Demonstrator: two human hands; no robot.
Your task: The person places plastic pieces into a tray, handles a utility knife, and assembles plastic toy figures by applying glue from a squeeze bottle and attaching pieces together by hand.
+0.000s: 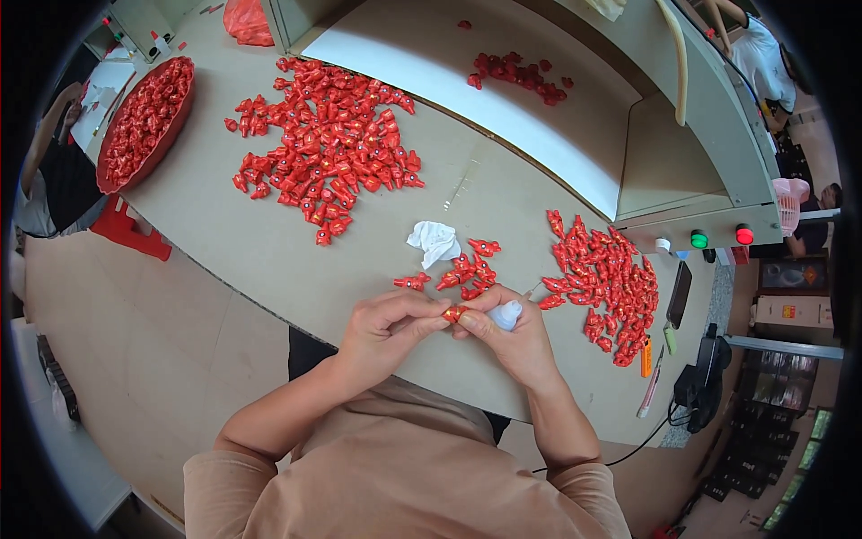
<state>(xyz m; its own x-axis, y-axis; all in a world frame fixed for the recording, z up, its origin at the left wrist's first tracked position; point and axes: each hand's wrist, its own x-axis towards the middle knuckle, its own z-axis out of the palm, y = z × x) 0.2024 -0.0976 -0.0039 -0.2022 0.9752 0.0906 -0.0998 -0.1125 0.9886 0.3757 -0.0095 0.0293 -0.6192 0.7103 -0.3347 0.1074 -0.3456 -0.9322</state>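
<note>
Close in front of my body, my left hand (pixel 388 331) and my right hand (pixel 514 340) meet around a small red figurine (pixel 454 314) with gold marks. Fingertips of both hands pinch it. My right hand also keeps a small whitish squeeze bottle (pixel 505 315) in its grip, its thin tip pointing away to the right. Just beyond my fingers lie several loose red figurines (pixel 462 269) and a crumpled white tissue (pixel 435 242). A single red figurine (pixel 412 282) rests beside my left fingers.
A large pile of red figurines (pixel 328 144) lies far left, another pile (pixel 602 278) right. A full red basin (pixel 187 99) stands at the left edge. A shelf box (pixel 682 171) with red pieces (pixel 521 76) borders the back. An orange cutter (pixel 646 357) lies right.
</note>
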